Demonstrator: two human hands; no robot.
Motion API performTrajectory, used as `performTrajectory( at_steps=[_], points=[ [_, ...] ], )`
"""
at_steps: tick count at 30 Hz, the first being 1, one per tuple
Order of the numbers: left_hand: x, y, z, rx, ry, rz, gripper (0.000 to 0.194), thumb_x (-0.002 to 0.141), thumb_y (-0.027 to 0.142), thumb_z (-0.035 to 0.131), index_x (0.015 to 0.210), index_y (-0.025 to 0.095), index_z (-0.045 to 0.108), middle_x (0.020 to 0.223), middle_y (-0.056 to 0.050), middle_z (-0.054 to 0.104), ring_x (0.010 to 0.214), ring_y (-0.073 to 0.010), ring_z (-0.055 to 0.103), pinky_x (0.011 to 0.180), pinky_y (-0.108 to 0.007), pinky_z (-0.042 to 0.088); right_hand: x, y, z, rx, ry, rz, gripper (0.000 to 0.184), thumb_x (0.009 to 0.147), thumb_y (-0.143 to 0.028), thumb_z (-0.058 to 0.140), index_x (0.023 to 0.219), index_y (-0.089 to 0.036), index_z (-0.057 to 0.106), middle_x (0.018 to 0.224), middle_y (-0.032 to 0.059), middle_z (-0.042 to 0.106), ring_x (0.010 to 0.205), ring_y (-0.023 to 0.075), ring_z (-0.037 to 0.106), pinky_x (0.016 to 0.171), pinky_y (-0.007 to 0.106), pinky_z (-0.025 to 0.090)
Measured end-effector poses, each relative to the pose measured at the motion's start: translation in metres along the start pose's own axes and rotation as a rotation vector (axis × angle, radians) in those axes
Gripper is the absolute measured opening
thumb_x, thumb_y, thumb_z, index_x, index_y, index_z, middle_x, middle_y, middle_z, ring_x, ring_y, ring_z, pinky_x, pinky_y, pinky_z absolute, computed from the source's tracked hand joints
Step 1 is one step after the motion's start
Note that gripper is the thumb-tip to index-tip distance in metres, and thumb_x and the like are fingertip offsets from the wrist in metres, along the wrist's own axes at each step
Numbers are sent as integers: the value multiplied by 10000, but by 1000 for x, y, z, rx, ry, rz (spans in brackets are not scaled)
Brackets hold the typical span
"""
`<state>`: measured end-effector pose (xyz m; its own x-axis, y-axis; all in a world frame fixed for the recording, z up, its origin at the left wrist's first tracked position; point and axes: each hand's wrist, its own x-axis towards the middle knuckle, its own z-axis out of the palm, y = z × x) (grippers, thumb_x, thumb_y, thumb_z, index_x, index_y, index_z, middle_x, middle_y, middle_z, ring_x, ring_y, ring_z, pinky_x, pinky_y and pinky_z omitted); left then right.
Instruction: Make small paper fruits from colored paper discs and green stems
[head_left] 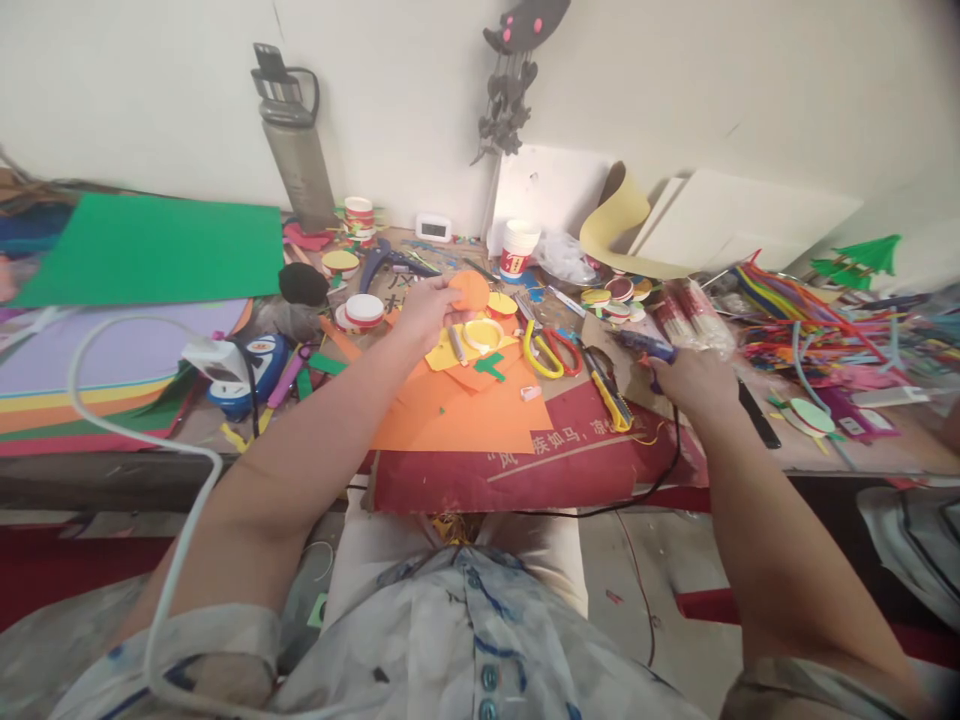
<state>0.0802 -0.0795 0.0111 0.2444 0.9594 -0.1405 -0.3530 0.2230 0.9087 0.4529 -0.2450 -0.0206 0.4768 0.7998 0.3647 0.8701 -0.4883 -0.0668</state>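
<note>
Pinching an orange disc (pixel 471 291) in left hand (pixel 433 316) above the far side of the orange sheets (pixel 457 428); grasping a corded blue glue gun (pixel 645 346) in right hand (pixel 694 383), farther right. For the disc: cut round, seemingly — not yet glued, separate from the pale ring (pixel 467 336).

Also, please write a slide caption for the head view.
Left hand holds an orange disc; right hand grips a blue corded tool.

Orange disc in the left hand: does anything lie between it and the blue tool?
Yes: between the orange disc and the blue tool in the right hand lie a yellow round piece, yellow and red scissor handles, with a yellow utility knife nearer the person.
</note>
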Motion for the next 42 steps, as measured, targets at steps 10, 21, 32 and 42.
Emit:
performTrajectory(
  at_steps=[10,21,32,42],
  points=[
    [-4,2,1,104,-6,43,145,788,-12,674,836,125,683,845,-60,767,811,-147,761,900,-329,674,-51,-189,-30,522,-377,-569,82,984,-132,697,982,-191,753,974,85,806,894,210,730,837,318,530],
    [-1,-2,1,146,-40,73,186,794,-23,677,889,122,743,872,-53,772,776,-142,742,845,-326,669,-51,-230,-43,318,-604,-407,242,983,-83,697,1218,-131,725,1066,135,840,907,225,775,741,288,493],
    [0,-4,1,168,-33,93,163,750,-14,731,837,123,713,889,-64,789,855,-159,783,865,-313,686,-49,-238,-39,211,-497,-473,161,931,-146,772,1091,-144,754,1143,212,834,1059,314,793,818,339,553],
    [6,-10,-4,212,-72,127,154,759,54,749,893,128,742,901,-60,794,868,-165,786,856,-308,691,-52,-234,-42,423,-564,-303,330,865,-112,779,1178,-147,680,933,127,826,765,235,750,659,298,502]
  ],
)
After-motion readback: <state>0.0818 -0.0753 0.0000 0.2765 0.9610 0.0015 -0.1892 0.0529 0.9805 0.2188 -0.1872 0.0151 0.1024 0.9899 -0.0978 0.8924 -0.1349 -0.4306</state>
